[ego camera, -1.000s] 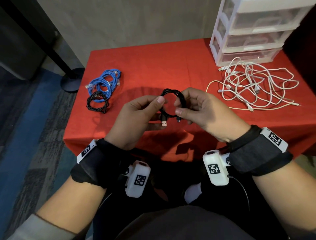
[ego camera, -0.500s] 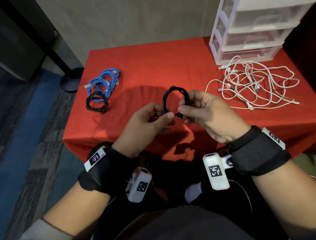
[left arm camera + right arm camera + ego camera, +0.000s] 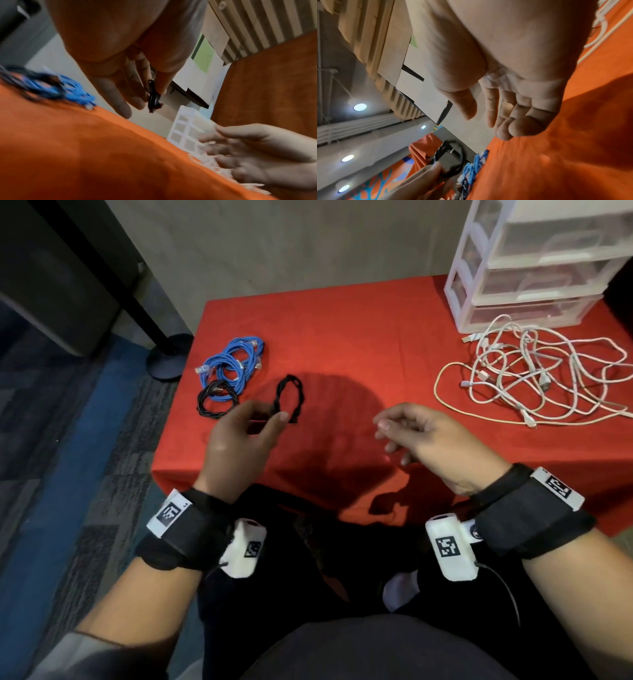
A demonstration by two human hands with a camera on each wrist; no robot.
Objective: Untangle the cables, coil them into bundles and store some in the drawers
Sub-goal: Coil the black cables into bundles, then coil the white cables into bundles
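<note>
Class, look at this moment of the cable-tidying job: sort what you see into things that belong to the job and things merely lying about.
Belongs to the job:
- black coiled cable, pinched in the left hand
- tangled white cables
- blue cable bundle
- small black cable bundle
- clear plastic drawer unit
- empty right hand

Just lying about:
- black round stand base on the floor
- red tablecloth

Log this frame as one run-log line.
left hand: pinches black cable coil | right hand: empty | white cable tangle: untouched | drawers: shut
</note>
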